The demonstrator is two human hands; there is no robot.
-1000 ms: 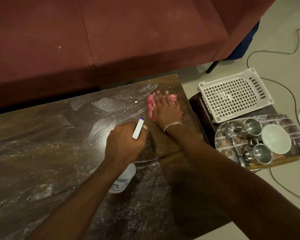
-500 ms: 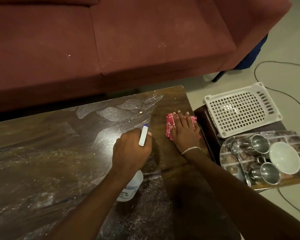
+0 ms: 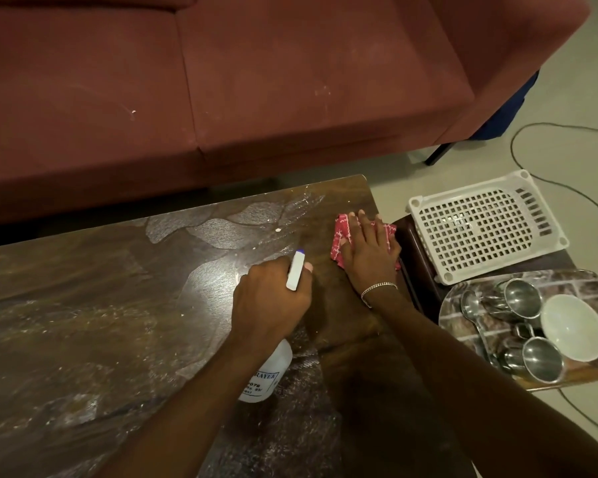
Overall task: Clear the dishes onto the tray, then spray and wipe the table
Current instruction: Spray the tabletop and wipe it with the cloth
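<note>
Now: cloth (image 3: 340, 232) soft, limp, light; lies at table (image 3: 83, 322) far right corner under right grip (image 3: 370, 251), fingers flat, pressing. Palm pressure best, else it bunches. Plastic bottle (image 3: 268, 374) light, likely slick when wet; left grip (image 3: 270, 305) curled round its neck, over mid-table.

- Your dark wooden table (image 3: 83, 322) carries the red cloth (image 3: 340, 232), spread flat at its right edge near the far corner.
- Left of the red cloth, wet smears and a white speck (image 3: 209, 230) mark the top.
- The spray bottle (image 3: 270, 374) is nearer you than the red cloth. Whether its base touches the top is unclear.
- Right of the red cloth, a low side table (image 3: 418, 270) bears a white basket (image 3: 484, 229) and the tray (image 3: 567, 284).
</note>
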